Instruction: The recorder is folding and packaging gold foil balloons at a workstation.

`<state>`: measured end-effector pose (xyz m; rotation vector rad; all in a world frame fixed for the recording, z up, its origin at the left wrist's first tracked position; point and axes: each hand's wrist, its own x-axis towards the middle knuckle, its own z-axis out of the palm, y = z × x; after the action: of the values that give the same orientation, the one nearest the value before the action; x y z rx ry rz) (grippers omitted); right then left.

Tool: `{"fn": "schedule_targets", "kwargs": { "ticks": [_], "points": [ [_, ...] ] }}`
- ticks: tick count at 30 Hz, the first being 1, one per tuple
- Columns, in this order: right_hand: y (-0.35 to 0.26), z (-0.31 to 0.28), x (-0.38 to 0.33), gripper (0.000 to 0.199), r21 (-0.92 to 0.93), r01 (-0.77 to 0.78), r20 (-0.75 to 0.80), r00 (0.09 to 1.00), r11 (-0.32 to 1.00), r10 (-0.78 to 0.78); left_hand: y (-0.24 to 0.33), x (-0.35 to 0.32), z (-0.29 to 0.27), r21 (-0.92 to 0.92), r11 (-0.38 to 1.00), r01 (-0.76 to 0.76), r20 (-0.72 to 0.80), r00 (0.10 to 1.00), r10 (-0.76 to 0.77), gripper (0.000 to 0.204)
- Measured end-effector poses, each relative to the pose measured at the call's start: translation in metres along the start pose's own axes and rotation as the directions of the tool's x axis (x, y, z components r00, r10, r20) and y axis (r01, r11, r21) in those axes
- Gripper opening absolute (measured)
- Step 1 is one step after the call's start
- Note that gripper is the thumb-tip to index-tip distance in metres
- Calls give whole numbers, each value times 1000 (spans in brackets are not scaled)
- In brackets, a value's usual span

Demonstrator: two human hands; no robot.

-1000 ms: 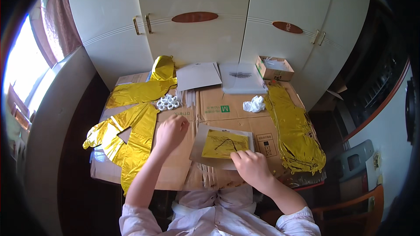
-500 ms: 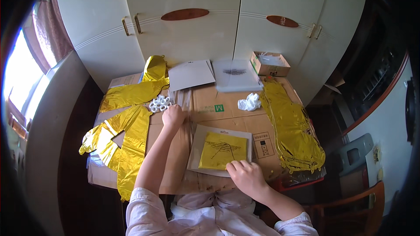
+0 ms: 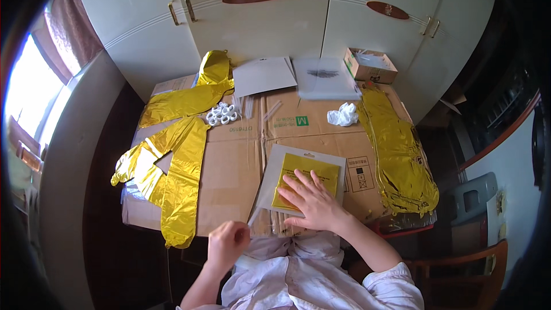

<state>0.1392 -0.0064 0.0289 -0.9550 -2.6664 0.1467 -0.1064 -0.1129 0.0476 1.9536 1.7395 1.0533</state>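
Over by the pale cupboards (image 3: 258, 34), a cardboard-topped table (image 3: 229, 192), a gold square (image 3: 301, 163) on a grey sleeve (image 3: 268, 186) near the front edge, right hand (image 3: 310, 199) spread flat over it, left hand (image 3: 228, 244) curled, pinching a thin pale straw (image 3: 255, 215)

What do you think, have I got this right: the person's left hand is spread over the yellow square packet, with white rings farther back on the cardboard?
Not quite: it is the right hand that is spread over the yellow square packet, as the head view shows. The white rings are farther back on the cardboard.
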Motion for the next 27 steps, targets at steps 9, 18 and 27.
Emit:
{"fn": "schedule_targets", "kwargs": {
  "ticks": [9,18,27],
  "points": [
    [4,29,-5,62,-85,57,93,994,995,-49,-14,-43,18,60,996,-68,27,997,66,19],
    [6,32,-4,54,-33,46,58,997,998,-44,-18,-49,6,78,996,-50,47,998,46,17],
    [7,32,-4,48,15,49,9,999,999,-49,-21,-56,6,46,999,-17,39,999,15,17]
  ]
}}
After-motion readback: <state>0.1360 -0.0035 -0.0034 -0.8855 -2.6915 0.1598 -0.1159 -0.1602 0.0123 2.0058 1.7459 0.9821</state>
